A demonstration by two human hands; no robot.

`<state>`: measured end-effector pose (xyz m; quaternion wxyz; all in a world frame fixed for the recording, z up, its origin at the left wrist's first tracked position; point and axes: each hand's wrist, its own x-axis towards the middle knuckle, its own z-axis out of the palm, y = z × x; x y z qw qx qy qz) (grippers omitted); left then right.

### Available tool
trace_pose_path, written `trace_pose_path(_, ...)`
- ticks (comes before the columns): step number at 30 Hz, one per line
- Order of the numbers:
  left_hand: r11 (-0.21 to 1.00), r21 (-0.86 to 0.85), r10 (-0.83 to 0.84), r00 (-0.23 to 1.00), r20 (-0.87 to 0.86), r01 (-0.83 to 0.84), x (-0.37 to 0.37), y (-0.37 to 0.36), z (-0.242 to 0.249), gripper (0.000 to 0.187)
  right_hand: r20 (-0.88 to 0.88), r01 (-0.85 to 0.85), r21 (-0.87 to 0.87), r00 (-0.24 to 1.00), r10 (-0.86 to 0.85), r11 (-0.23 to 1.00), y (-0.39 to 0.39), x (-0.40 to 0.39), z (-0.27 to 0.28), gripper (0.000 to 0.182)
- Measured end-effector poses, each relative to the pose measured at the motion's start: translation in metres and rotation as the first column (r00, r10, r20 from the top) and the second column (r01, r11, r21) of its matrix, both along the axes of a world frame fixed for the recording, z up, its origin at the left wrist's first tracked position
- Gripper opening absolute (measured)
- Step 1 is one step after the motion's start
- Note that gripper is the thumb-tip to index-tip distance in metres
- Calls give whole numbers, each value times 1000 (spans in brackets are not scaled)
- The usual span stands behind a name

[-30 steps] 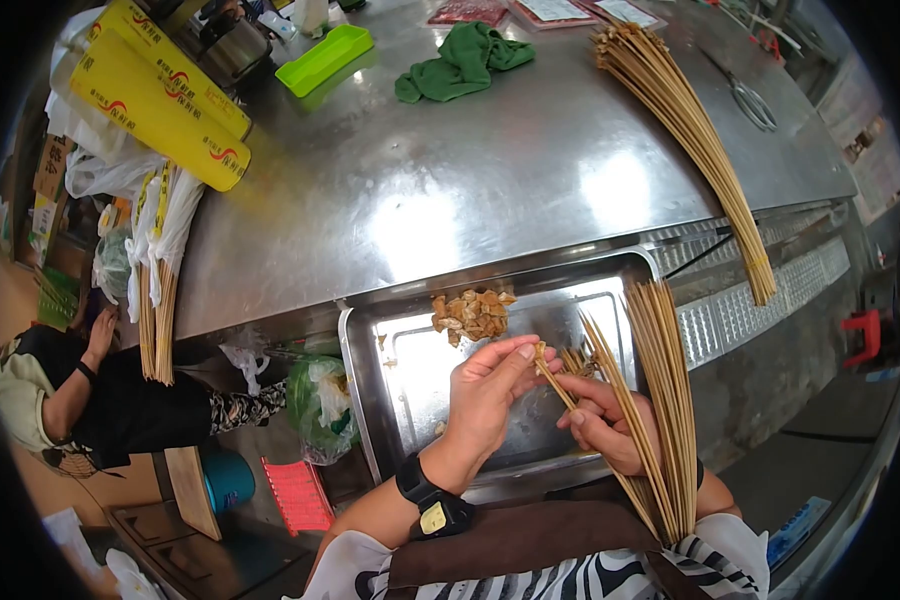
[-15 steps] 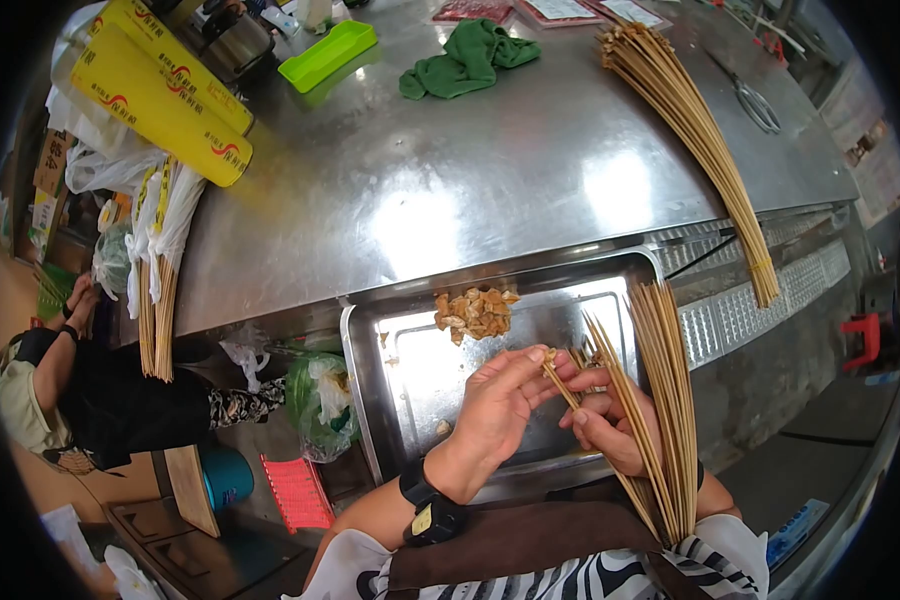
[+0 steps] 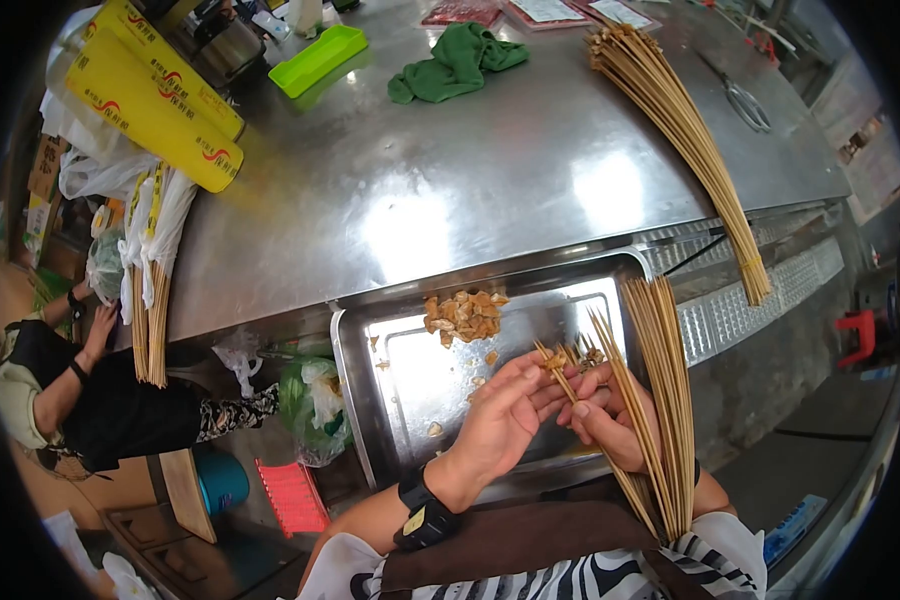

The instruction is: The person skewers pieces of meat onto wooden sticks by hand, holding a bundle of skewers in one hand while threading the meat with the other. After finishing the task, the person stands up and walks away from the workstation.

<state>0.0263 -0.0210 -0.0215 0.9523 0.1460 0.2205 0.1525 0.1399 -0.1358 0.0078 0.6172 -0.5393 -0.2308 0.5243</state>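
Observation:
My left hand (image 3: 495,425) is closed in a pinch on a small brown piece of food (image 3: 554,361), possibly meat. Bamboo skewer tips poke out past the piece. My right hand (image 3: 615,425) is wrapped round thin bamboo skewers (image 3: 625,385), some pointing at the left hand and others rising upright. Beside it a thicker bundle of skewers (image 3: 673,400) leans against the apron. Below both hands is a metal tray (image 3: 348,400). A pile of brown food pieces (image 3: 465,318) sits at its far side, with a few loose bits nearby. Food behind the right fingers is partly hidden.
On the steel table (image 3: 300,220) lie a big skewer bundle (image 3: 685,130), metal tongs (image 3: 745,105), a green cloth (image 3: 460,65), a green plastic tray (image 3: 318,62) and yellow film rolls (image 3: 155,110). Another person (image 3: 90,390) stands at the left.
The skewer tips now stick out through the piece at my left fingers. My right hand keeps its hold. The other person's hands have shifted at the left.

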Motion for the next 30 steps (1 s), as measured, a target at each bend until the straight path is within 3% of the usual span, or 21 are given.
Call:
trace_pose_path(6, 1000, -12, -20, 997, 74, 21, -2, -4, -21, 16, 5, -35, -30, 999, 35, 999, 0, 0, 3, 12)
trace_pose_path(16, 998, -62, 11, 999, 41, -8, -5, -5, -25, 6, -5, -42, -33, 999, 41, 999, 1, 0, 4, 14)
trace_pose_path(18, 1000, -20, 18, 996, -90, -20, -4, -6, -21, 6, -2, -43, -34, 999, 43, 998, 1, 0, 3, 14)
trace_pose_path(22, 1000, 18, -3, 992, -127, 6, -9, -6, -24, 6, 34, -67, -51, 997, 68, 996, 0, 2, 7, 15)
trace_pose_path(25, 994, 81, -67, 987, -148, 79, -12, -5, -26, 4, 39, -57, -19, 998, 58, 998, -3, 5, 3, 15)
trace_pose_path(27, 897, 300, -224, 918, -327, 326, -15, 2, -21, 8, 37, -62, -42, 997, 64, 997, -1, 4, 9, 15)
trace_pose_path(28, 896, 301, -225, 918, -326, 326, -16, 6, -20, 8, 35, -68, -65, 997, 70, 996, 0, 3, 12, 15)
trace_pose_path(30, 654, 585, -187, 851, -490, 480, -18, 17, -18, 13, 40, -44, -63, 998, 47, 997, 0, 2, 10, 13)
